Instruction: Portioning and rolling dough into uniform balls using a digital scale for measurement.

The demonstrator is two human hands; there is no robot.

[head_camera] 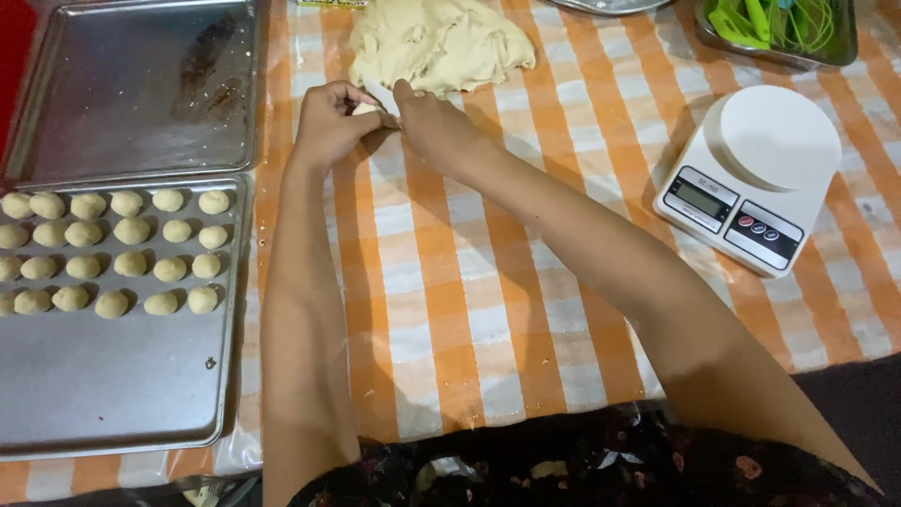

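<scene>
Left hand (328, 122) and right hand (427, 122), grips meeting and pinching a small dough piece (366, 109) just below the large dough lump (436, 42) on the orange-checked counter (488, 300); tray (113, 394) of dough balls (131, 230) left, white kitchen scale (751, 174) right.

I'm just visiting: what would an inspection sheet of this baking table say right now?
Surface: table under an orange-and-white checked cloth.
Job's things: large dough mound; small dough piece between both hands; lower tray with rows of dough balls.
Clutter: empty upper tray with a dark smear; white kitchen scale; metal dish of green utensils.
Hands: left hand and right hand pinch the small piece.
Cables: nothing seen.
Surroundings: dark floral clothing at the bottom edge.
</scene>
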